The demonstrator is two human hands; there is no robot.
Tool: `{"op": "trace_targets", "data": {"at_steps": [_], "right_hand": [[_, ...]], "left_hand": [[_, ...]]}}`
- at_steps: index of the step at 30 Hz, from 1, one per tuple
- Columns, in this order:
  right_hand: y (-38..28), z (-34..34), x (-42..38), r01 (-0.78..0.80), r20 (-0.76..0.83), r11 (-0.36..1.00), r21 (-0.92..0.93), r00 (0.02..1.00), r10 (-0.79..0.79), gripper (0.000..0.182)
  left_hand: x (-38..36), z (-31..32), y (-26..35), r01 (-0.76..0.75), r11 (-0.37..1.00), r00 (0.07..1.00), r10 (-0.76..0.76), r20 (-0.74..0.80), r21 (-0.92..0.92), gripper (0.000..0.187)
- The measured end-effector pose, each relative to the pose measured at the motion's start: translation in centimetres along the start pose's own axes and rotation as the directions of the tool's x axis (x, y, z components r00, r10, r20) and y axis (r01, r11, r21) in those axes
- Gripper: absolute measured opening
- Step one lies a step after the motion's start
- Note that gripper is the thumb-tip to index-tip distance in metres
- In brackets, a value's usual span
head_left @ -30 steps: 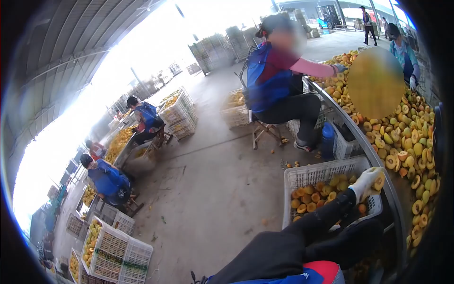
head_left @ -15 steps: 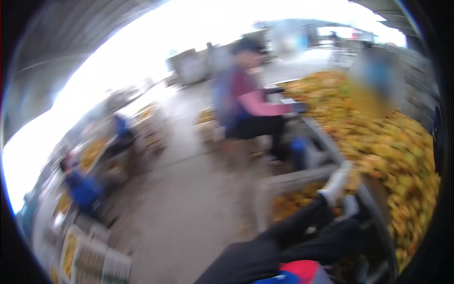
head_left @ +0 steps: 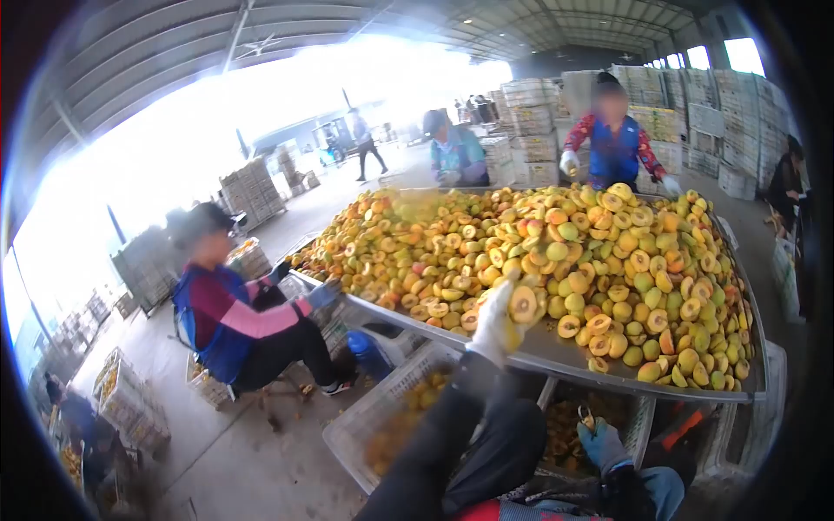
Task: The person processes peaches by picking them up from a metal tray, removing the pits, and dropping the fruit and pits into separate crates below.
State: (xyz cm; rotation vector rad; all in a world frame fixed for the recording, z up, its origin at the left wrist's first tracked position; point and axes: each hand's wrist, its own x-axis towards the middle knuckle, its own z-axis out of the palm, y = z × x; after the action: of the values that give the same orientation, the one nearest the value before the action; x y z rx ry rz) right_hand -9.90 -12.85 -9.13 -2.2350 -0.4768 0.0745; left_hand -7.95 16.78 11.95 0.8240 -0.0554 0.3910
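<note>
My left hand, in a white glove, is raised at the near edge of the metal table. Its fingers are closed on a halved peach, whose cut face shows. Lower down, my right hand, in a grey-blue glove, is closed around a small tool with a looped metal tip; most of its handle is hidden. Beneath that hand is a crate with dark fruit pieces in it. A large heap of peaches, many cut in half, covers much of the table.
A plastic crate holding peach halves stands by my left arm. A co-worker sits at the table's left side, with a blue container nearby. Other people work across the table. Stacked crates rise behind them.
The view has swung to the right and sharpened, bringing the far side of the table into sight. My left hand now appears further left in view, and my right hand with the tool shows plainly.
</note>
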Motion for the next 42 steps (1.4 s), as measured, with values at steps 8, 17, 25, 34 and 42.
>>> {"op": "trace_targets", "data": {"at_steps": [8,17,25,34,42], "right_hand": [[-0.8,-0.4,0.4,-0.077,-0.014,0.997,0.033,0.997,0.077,0.042],[-8.0,-7.3,1.5,0.214,-0.161,0.883,0.418,0.974,-0.16,0.027],[-3.0,-6.2,8.2,0.284,-0.26,0.898,-0.336,0.889,-0.378,0.027],[-1.8,-6.1,8.6,0.21,-0.267,0.944,-0.256,0.923,-0.278,0.03],[4.6,2.3,11.1,0.276,-0.145,0.96,-0.047,0.949,-0.28,0.042]], "left_hand": [[10.1,7.5,6.7,-0.456,0.867,0.884,0.417,0.209,0.199,0.039],[3.3,2.2,-10.4,0.256,0.931,0.964,-0.228,0.135,-0.259,0.04],[1.4,5.7,-17.8,-0.045,0.967,0.988,0.006,0.152,0.252,0.032],[1.5,6.3,-19.7,0.336,0.926,0.937,-0.348,0.041,0.173,0.054],[1.8,4.3,-20.3,0.435,0.861,0.899,-0.434,-0.062,0.263,0.047]]}}
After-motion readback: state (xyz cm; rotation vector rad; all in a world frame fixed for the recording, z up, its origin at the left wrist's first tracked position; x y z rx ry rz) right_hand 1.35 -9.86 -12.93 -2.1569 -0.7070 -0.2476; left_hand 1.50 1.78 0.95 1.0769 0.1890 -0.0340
